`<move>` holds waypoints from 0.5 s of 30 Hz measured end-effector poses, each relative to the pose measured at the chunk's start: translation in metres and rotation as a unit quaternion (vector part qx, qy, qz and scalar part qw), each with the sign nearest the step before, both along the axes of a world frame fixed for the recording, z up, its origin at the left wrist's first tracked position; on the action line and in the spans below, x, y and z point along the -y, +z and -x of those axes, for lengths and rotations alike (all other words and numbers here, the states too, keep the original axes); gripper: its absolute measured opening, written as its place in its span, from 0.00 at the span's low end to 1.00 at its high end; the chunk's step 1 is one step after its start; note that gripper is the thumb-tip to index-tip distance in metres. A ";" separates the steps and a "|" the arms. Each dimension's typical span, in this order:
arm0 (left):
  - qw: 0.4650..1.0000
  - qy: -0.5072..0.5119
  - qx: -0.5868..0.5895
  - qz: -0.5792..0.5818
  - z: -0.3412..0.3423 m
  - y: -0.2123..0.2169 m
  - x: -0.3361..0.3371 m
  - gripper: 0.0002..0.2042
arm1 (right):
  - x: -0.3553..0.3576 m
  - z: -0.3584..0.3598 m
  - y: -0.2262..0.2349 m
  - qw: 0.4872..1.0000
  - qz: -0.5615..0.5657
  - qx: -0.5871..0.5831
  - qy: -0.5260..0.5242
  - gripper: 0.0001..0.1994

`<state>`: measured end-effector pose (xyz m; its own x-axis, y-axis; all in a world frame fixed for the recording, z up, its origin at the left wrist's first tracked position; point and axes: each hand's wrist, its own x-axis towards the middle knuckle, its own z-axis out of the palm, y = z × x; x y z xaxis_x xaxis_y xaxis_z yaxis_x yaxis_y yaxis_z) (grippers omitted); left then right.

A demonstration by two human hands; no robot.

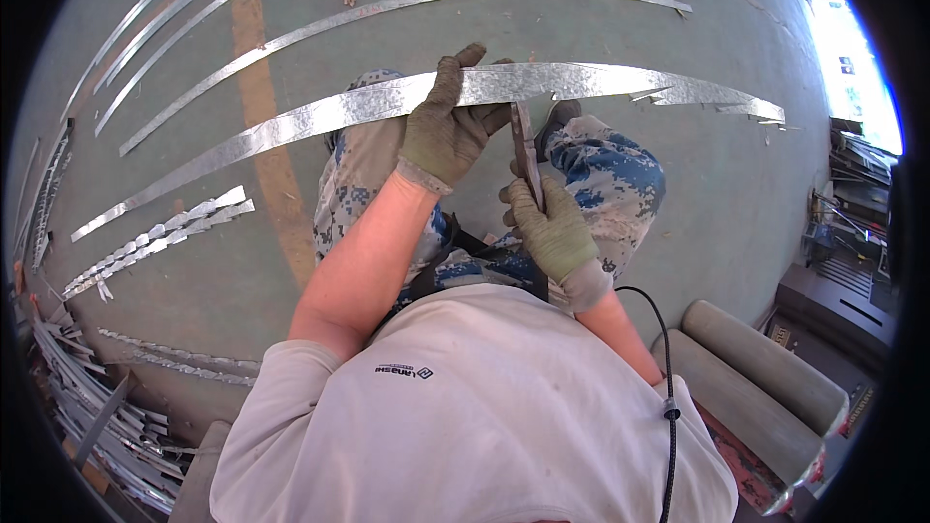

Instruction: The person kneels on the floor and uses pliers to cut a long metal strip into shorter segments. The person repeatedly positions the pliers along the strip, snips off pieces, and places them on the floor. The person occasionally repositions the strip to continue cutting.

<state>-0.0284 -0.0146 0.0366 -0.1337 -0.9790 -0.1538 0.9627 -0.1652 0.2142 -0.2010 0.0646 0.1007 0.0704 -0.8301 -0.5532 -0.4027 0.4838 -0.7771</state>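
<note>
A long shiny galvanized metal strip stretches across in front of me, over my knees. My left hand, in a worn greenish glove, is closed round the strip's middle, thumb up over its far edge and fingers underneath. Small slivers are partly cut along the strip's near edge, toward its right end. My gloved right hand grips a dark metal, pliers-like hand tool. The tool's tip points away from me and meets the strip's near edge, just right of my left hand; its jaws are too small to make out.
More metal strips, among them one long strip, lie on the green floor ahead. Jagged offcuts lie at the left, with a scrap heap behind them. Thick grey rollers stand at the lower right. A black cable runs down my right side.
</note>
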 end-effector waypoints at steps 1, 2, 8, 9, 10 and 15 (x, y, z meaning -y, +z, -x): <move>1.000 0.002 0.000 -0.001 0.000 0.001 0.000 0.21 | -0.001 0.000 -0.001 1.000 0.019 -0.023 -0.001 0.21; 1.000 0.004 -0.001 -0.001 0.000 0.002 -0.001 0.21 | 0.001 -0.001 0.000 0.999 0.025 -0.025 0.008 0.21; 1.000 0.003 -0.007 0.004 0.000 0.003 -0.002 0.21 | 0.003 -0.007 0.001 0.999 0.031 -0.024 0.005 0.21; 1.000 0.000 -0.009 0.010 0.000 0.003 -0.002 0.21 | 0.003 -0.007 0.000 1.000 0.023 -0.016 -0.003 0.21; 1.000 0.002 -0.007 0.007 0.000 0.003 -0.002 0.21 | 0.003 -0.008 -0.001 1.000 0.016 -0.007 -0.012 0.20; 1.000 0.005 -0.010 -0.002 0.001 0.001 -0.002 0.22 | 0.006 -0.014 0.009 0.997 -0.056 0.020 -0.042 0.21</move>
<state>-0.0295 -0.0127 0.0374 -0.1281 -0.9795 -0.1557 0.9684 -0.1574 0.1934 -0.1874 0.0587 0.1102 0.0271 -0.7676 -0.6403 -0.3262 0.5987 -0.7316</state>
